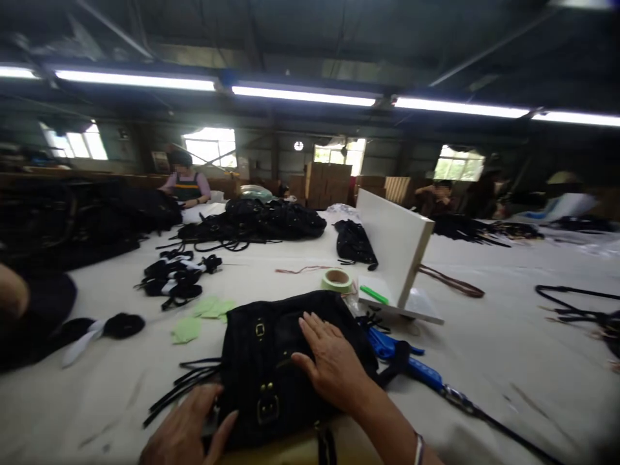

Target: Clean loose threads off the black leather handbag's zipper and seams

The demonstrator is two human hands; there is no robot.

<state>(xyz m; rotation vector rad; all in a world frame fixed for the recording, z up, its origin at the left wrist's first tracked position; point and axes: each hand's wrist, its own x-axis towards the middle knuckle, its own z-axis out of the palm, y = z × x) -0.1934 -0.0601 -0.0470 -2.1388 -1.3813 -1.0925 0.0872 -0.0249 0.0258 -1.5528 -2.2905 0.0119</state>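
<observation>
A black bag with brass buckles lies on the white table right in front of me. My right hand rests flat on top of the bag, fingers stretched out. My left hand lies at the bag's lower left corner, thumb out, fingers against the bag's edge and its black straps; whether it grips them I cannot make out. A blue-handled tool lies just right of the bag.
A green tape roll, green paper pieces and a white angled board sit beyond the bag. Heaps of black bags and strap bundles lie farther off. Other people sit at the far side.
</observation>
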